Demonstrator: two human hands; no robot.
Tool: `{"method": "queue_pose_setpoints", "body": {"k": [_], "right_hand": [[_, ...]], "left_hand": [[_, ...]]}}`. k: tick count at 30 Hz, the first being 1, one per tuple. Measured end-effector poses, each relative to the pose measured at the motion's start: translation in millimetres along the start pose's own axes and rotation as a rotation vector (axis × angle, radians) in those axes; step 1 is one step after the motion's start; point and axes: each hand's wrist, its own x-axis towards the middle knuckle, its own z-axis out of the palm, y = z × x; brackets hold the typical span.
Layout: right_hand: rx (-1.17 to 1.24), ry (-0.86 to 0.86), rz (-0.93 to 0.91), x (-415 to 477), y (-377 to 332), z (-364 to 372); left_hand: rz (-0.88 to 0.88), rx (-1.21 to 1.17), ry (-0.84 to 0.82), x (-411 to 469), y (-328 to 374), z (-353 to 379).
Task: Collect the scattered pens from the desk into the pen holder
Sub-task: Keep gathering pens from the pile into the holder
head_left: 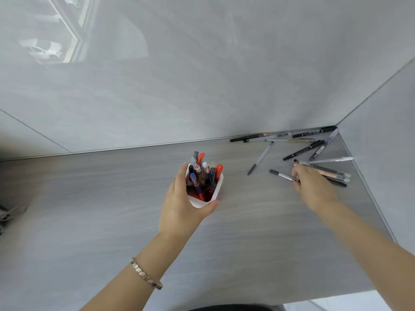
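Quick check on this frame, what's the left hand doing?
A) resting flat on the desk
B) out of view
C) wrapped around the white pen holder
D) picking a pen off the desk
C: the left hand curls around the white pen holder, thumb on its near side, while the right hand reaches into the scattered pens near the corner, its fingers at a grey-capped pen.

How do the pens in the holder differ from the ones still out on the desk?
The pens in the pen holder stand upright, bunched together; the loose pens lie flat, scattered toward the desk's right corner. The held ones include orange caps; the loose ones look mostly grey, black and blue. The left hand wraps the holder; the right hand pinches a loose grey pen.
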Motion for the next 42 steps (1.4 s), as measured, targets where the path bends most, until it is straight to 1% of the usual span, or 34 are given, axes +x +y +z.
{"method": "queue_pose_setpoints", "body": {"k": [2, 4, 5, 8, 10, 11, 12, 15, 18, 20, 22, 24, 26, 30, 32, 35, 36, 39, 42], "right_hand": [[-0.026, -0.042, -0.076, -0.9, 2.6, 0.5], [0.031, -0.053, -0.107, -6.0, -1.5, -3.0], [0.120, -0.043, -0.100, -8.8, -3.4, -4.2], [0.496, -0.008, -0.018, -16.7, -16.8, -17.1], [0.755, -0.023, 0.041, -18.4, -27.2, -27.6], [0.814, -0.047, 0.078, -17.1, -32.8, -31.4], [0.833, -0.052, 0.118, -14.8, -39.4, -33.9], [0.736, 0.025, 0.259, -0.2, -55.7, -37.0], [0.785, 0.031, 0.360, 21.5, -73.4, -43.2], [0.820, 0.049, 0.409, 41.3, -77.1, -34.9], [0.783, 0.049, 0.470, 56.9, -79.9, -21.2], [0.643, 0.025, 0.500, 65.0, -83.2, -8.8], [0.566, 0.008, 0.534, 65.0, -87.5, -3.1], [0.565, 0.019, 0.548, 63.1, -90.6, 4.9], [0.641, 0.011, 0.498, 57.3, -94.7, 2.3], [0.688, 0.031, 0.278, 34.2, -107.1, -18.9], [0.740, 0.034, 0.205, 22.1, -113.8, -30.6], [1.020, 0.099, -0.014, -19.6, -134.3, -62.0], [1.415, 0.199, -0.250, -48.1, -156.6, -74.9]], "left_hand": [[0.006, 0.014, -0.004, -0.4, 0.2, -0.3], [0.002, 0.017, -0.012, -0.6, 0.9, -1.0], [0.000, 0.014, -0.017, -0.5, 1.4, -1.4], [-0.004, 0.013, -0.028, -0.9, 2.3, -2.7], [-0.009, 0.013, -0.033, -1.1, 2.6, -3.0], [-0.013, 0.012, -0.036, -1.0, 2.9, -3.2], [-0.018, 0.014, -0.037, -0.7, 3.0, -3.4], [-0.017, 0.026, -0.035, 0.1, 3.7, -3.3], [-0.007, 0.040, -0.041, 0.0, 4.0, -4.2], [-0.001, 0.040, -0.043, 0.4, 3.9, -4.2], [-0.002, 0.036, -0.040, 0.9, 3.7, -4.1], [-0.003, 0.032, -0.043, 1.4, 3.2, -4.1], [0.004, 0.030, -0.046, 1.7, 2.3, -4.0], [0.006, 0.022, -0.048, 2.7, 0.8, -4.3], [0.009, 0.022, -0.050, 3.1, 0.1, -4.0], [0.016, 0.022, -0.043, 3.6, -0.3, -3.8], [0.018, 0.023, -0.043, 3.6, -0.1, -3.9], [0.010, 0.028, -0.051, 3.6, 0.3, -3.7], [0.010, 0.022, -0.049, 3.5, 0.4, -3.5]]}}
